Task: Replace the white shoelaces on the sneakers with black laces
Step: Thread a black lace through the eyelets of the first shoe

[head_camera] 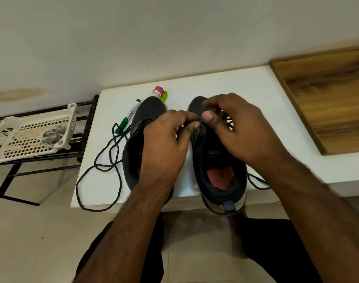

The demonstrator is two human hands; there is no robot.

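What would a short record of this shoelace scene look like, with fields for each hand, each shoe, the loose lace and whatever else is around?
left hand: pinches the black lace at the right sneaker's eyelets
right hand: pinches the same lace, thumb tip meeting the left hand
right sneaker: partly laced in black, heel over the table edge
left sneaker: no lace visible in it
loose black lace: lies coiled on the white table, left of the left sneaker
green marker: beside the left sneaker's toe
white basket: on a black rack, holding pale laces
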